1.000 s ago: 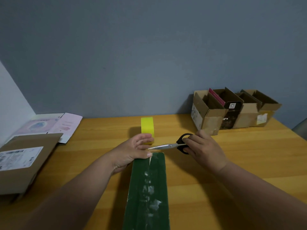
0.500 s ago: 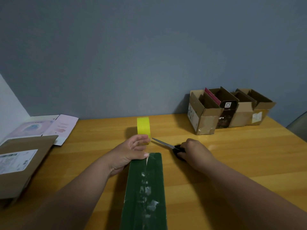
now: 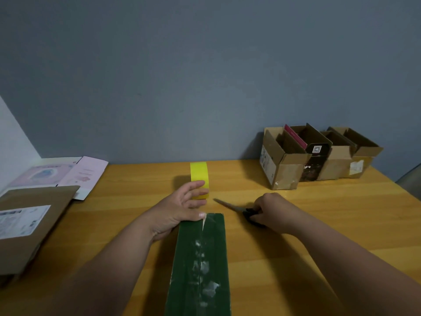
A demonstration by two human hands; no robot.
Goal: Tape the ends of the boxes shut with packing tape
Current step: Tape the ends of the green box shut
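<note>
A long dark green box [image 3: 200,263] lies lengthwise on the wooden table [image 3: 319,220], its top seam running toward me with pale tape marks on it. My left hand [image 3: 182,208] rests at the box's far left corner, thumb on the top edge and fingers straight. Just behind those fingers a yellow roll of tape [image 3: 199,179] stands on edge. My right hand [image 3: 271,210] grips the black handles of scissors [image 3: 234,209] that lie on the table right of the box, blades closed and pointing toward the tape roll.
Open brown cardboard boxes [image 3: 282,160] stand in a row at the back right against the grey wall. A flat brown box [image 3: 32,222] with a white label lies at the left edge. Pink flattened packaging [image 3: 66,174] lies behind it.
My right hand has lowered the scissors from the box's far end down onto the table to the right, turning the blades away from the box. My left hand has stayed at the corner.
</note>
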